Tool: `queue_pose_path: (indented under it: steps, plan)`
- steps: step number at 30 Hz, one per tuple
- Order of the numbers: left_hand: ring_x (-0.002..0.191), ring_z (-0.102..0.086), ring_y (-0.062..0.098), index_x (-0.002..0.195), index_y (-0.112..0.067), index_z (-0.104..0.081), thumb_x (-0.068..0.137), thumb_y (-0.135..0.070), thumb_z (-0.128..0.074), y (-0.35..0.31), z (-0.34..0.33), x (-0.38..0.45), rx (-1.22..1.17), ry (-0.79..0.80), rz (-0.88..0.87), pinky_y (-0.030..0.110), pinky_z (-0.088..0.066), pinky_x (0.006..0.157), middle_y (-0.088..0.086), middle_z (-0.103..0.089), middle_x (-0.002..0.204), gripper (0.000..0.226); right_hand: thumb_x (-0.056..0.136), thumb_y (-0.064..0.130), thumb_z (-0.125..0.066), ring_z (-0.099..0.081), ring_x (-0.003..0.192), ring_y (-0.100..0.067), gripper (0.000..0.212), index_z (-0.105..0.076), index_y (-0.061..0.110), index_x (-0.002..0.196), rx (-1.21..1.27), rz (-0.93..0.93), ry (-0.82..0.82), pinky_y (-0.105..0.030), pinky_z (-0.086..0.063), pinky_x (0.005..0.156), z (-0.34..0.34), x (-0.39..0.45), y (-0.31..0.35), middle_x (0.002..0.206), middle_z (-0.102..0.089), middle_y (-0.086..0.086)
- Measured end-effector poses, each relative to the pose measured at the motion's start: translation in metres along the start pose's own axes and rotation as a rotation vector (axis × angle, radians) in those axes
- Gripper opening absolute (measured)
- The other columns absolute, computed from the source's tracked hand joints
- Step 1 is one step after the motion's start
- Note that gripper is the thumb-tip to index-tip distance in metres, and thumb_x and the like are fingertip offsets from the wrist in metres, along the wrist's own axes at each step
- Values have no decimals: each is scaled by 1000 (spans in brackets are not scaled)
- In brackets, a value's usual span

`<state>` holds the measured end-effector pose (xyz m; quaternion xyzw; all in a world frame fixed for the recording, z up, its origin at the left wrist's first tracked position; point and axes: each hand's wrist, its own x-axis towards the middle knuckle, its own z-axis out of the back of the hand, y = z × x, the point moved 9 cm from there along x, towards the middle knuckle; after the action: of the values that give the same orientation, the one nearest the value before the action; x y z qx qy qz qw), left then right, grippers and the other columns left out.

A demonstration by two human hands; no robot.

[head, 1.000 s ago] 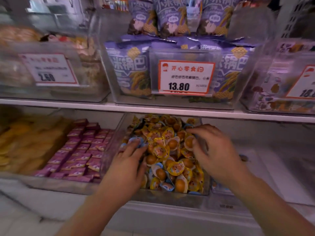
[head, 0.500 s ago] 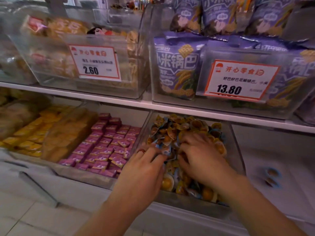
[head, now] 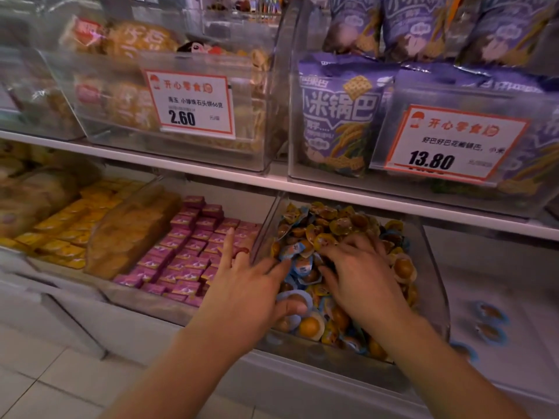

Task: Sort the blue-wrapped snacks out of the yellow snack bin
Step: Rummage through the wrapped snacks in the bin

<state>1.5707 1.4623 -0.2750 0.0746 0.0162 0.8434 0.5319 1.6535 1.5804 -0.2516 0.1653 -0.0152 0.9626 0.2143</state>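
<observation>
both our hands are down in the clear bin [head: 435, 267] on the lower shelf [head: 514, 285]. left hand [head: 251, 294] sits at the bin's left wall, fingers spread, index and a ringed finger lifted over the wall; thumb presses on a blue-rimmed pack [head: 295, 299], but we can't tell if it's actually gripped. right hand [head: 360, 276] lies palm-down on the heap, fingers curled into the packs; whether it holds anything is hidden underneath. the blue-wrapped snacks [head: 298, 263] are mixed through the yellow snacks [head: 403, 269], mostly along the left side and front edge. three blue ones [head: 490, 313] lie out on the bare shelf right of the bin, so sorting looks partly done. risks from here: the heap is loose and slippery-looking, so raking with both hands could bury blue packs deeper or shove some over the low front lip onto the floor [head: 45, 385]. colours are blurred, so a yellow pack could be grabbed by mistake. the raised left fingers sit near the pink boxes [head: 187, 255] in the next bin, and a careless swipe could disturb that stack.
</observation>
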Motion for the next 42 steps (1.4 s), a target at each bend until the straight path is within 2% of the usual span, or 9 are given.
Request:
queue_pose_path:
  steps: [3,7,12,23,30,33,35,39,42]
  plan:
    - [127,-43,32,150,-38,-34,66,-93,-7,5,1,0,-89,-10,29,60,9,118,-12,-51,133,103,86,28,-68,-53,105,-24,26,-70,22,111,38,94,-31,-44,-41,93,4,1,9,97,-70,1]
    - [116,-50,28,115,-41,-63,68,-85,-28,7,5,-1,-227,-75,32,62,-2,119,-15,-52,111,73,91,42,-52,-43,123,-24,62,-32,31,148,14,156,196,-40,-38,101,-25,-1,15,137,-46,0]
    - [113,-50,28,113,-40,-51,76,-83,-18,2,-3,-9,-190,-36,32,66,-1,116,-17,-54,114,65,89,63,-50,-41,123,-29,80,-5,45,152,30,136,298,-39,-40,94,-39,7,14,141,-30,-6]
    - [116,-48,27,127,-45,-53,93,-67,-33,2,-1,-9,-191,34,138,63,0,117,-14,-49,127,45,96,42,-55,-53,106,-18,27,-62,30,120,286,46,170,-33,-45,88,-20,7,7,117,-49,4]
    - [133,-49,39,87,-26,-76,70,-51,-80,-27,26,-16,-15,-186,-51,71,-19,110,8,-72,101,31,93,40,-62,-55,100,-6,23,-67,29,112,556,-69,-114,-14,-42,81,23,-4,-29,103,-61,14]
    - [99,-71,30,84,-26,-75,64,-45,-86,-45,19,-14,-51,-135,-111,49,-51,95,6,-69,92,30,88,50,-58,-60,94,5,15,-66,41,98,742,-134,-119,-6,-43,76,27,-15,-37,94,-68,24]
    - [73,-67,24,91,-28,-71,73,-36,-80,-53,17,-10,-92,-120,-138,36,-51,73,2,-61,95,22,87,47,-60,-63,89,9,7,-66,44,89,899,-226,-165,-4,-45,71,32,-23,-45,91,-70,28]
    - [101,-61,26,118,-28,-65,93,-27,-60,-42,11,0,-294,-166,-126,39,-46,86,-1,-53,118,26,86,36,-64,-75,79,-18,23,-73,20,99,1566,-560,-136,-22,-55,56,12,-42,-56,85,-76,-5]
    - [90,-62,12,109,-22,-73,89,-16,-69,-25,22,5,-562,-305,-49,17,-45,79,-6,-59,102,21,94,21,-59,-75,78,-29,23,-68,4,106,1885,-762,-41,-25,-57,53,-2,-56,-52,92,-74,-21]
